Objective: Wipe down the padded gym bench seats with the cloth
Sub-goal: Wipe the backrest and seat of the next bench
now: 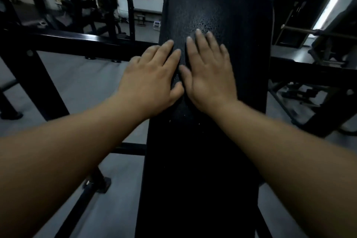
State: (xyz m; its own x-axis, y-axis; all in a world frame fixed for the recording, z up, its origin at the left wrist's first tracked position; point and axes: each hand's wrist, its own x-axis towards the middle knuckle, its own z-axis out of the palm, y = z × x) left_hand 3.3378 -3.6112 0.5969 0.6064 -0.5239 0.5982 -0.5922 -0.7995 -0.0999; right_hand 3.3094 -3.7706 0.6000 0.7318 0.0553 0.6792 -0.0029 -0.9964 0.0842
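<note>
Left hand [152, 77] and right hand [209, 71] press flat on the bench pad [228, 11], fingers straight and slightly apart, seemingly to wipe it.

Black padded bench [183, 150] (textured, slightly glossy) runs lengthwise ahead.

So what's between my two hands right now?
Head view: only a narrow dark strip, seemingly the bench pad, shows between the left hand and right hand.
</note>
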